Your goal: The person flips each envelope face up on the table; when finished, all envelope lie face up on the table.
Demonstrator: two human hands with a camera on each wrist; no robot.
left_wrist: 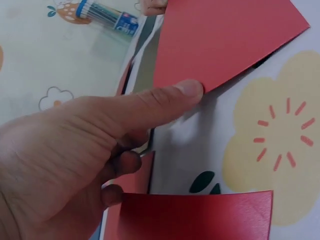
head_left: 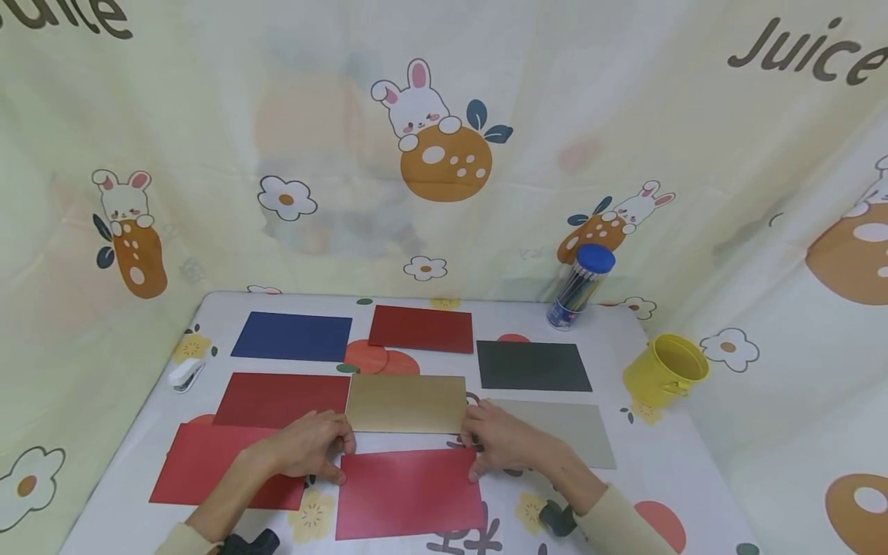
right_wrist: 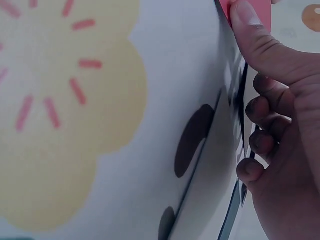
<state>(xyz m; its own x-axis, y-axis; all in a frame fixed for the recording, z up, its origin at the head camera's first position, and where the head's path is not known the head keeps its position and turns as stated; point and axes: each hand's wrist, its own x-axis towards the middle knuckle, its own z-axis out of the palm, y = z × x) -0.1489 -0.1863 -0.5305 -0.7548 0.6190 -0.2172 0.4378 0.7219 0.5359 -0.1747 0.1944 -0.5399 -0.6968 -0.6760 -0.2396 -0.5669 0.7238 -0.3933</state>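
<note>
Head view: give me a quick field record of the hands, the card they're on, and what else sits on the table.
left hand: thumb on the top left corner of the red card
right hand: thumb on the card's top right corner, fingers curled
gold card: lies just behind the red card, between both hands
other cards: blue card far left, black card right, grey card beside the right hand
pen tube: upright at the far right, blue cap
yellow cup: right edge of the table
stapler: left edge
</note>
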